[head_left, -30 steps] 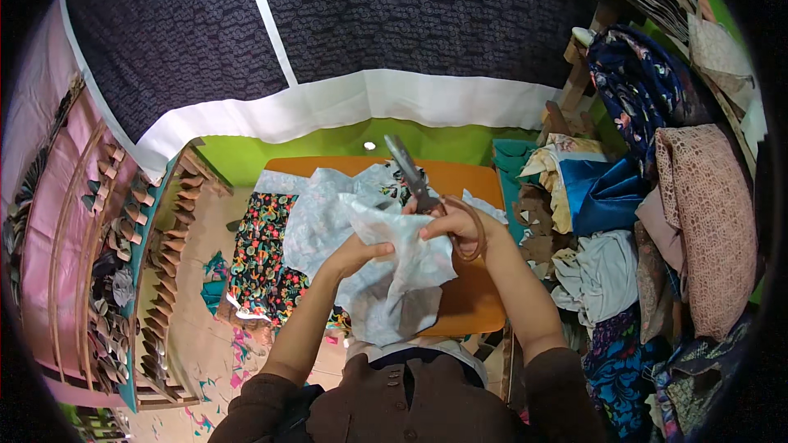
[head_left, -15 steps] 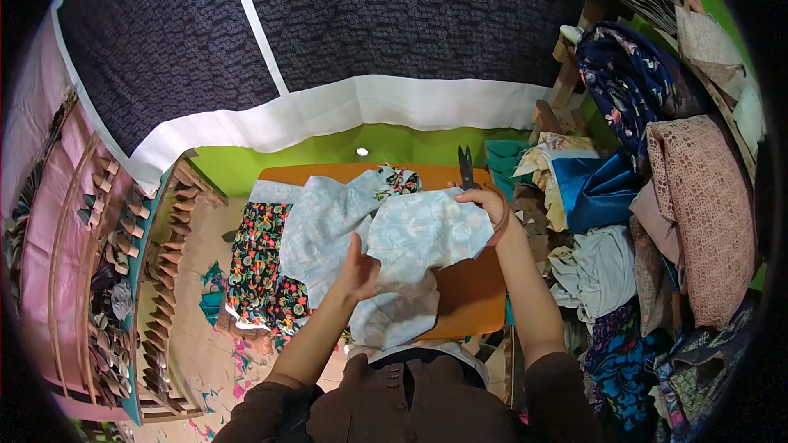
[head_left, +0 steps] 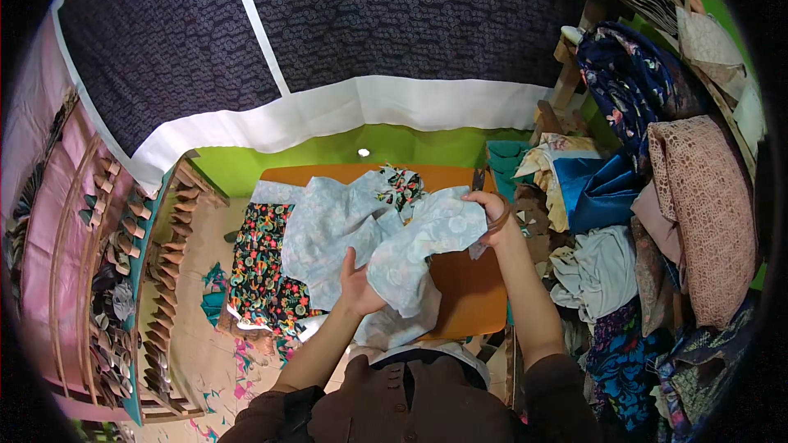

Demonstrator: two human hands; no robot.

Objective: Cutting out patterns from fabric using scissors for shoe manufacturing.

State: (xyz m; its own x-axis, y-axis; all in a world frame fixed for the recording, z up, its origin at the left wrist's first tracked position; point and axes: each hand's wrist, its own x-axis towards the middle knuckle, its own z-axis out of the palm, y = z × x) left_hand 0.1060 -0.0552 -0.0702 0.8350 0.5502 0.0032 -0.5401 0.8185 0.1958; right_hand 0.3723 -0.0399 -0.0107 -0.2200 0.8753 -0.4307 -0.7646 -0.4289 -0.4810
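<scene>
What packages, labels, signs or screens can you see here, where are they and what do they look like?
None show: no package, label, sign or screen.
Only cloth: the pale blue fabric held by the left hand and the right hand over the orange table, and piled fabrics on the right.

left hand (head_left: 359, 289): fingers up, pinching | right hand (head_left: 491, 212): grip curled closed

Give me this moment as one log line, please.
left hand: under pale blue cloth, holding | right hand: gripping cloth edge, scissors in fingers | surface: orange table
</scene>
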